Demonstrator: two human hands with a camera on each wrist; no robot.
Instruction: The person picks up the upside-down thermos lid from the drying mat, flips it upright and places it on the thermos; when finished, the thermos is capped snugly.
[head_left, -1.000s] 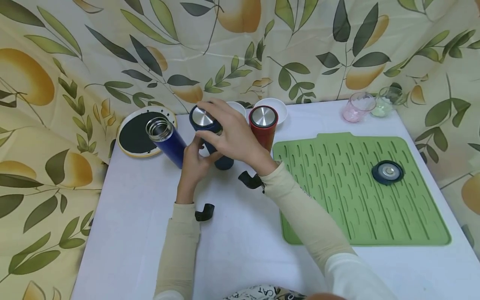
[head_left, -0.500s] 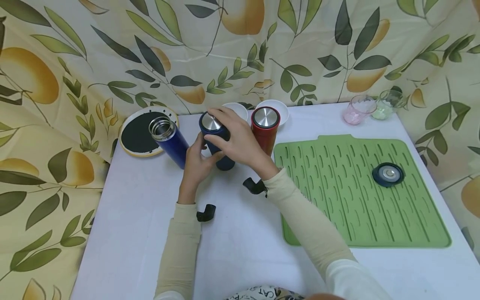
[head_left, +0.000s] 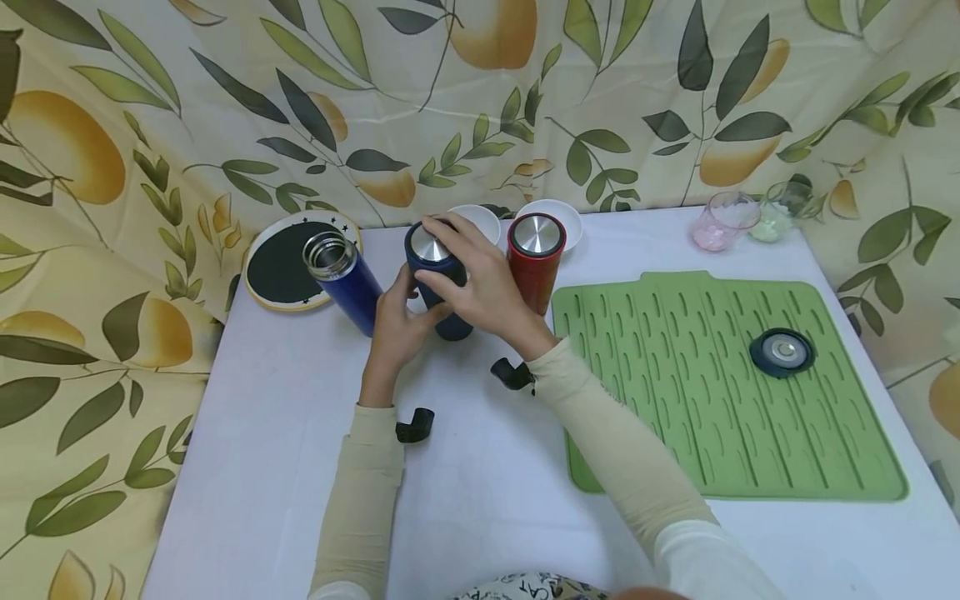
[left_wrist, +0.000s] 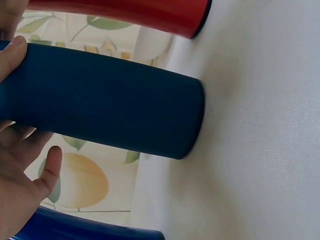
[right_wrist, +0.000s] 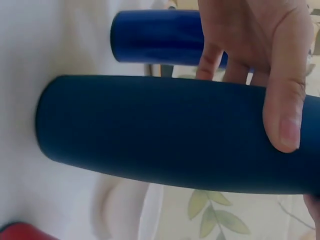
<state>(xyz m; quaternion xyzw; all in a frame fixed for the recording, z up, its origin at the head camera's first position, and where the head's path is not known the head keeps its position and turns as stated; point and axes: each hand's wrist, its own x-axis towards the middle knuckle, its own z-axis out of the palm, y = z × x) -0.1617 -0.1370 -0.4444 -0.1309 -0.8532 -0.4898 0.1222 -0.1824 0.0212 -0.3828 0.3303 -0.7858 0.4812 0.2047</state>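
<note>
A dark blue vacuum flask [head_left: 453, 327] with a steel-topped lid [head_left: 429, 247] stands between both hands. My left hand [head_left: 395, 329] holds its body from the left, thumb across the near side, as the right wrist view shows. From above, my right hand [head_left: 483, 283] grips the lid; its palm hides part of the top. In the left wrist view the flask's base [left_wrist: 192, 120] is close to the white cloth; whether it touches cannot be told. A glossy blue flask [head_left: 352, 287] without a lid is left of my hands, and a red lidded flask [head_left: 534, 279] is right of them.
A green ribbed mat [head_left: 675, 400] lies on the right, bearing a dark lid [head_left: 782, 352] upside down. White bowls [head_left: 572, 221] and a round black board [head_left: 281, 267] are behind. Pink [head_left: 716, 233] and green glass cups [head_left: 768, 225] stand at the back right. Black wrist cameras [head_left: 415, 426] are on both wrists.
The top of the dark blue flask has swung slightly right, both hands moving with it, and its lean has lessened. Over the last half second little differs; the head view has shifted slightly.
</note>
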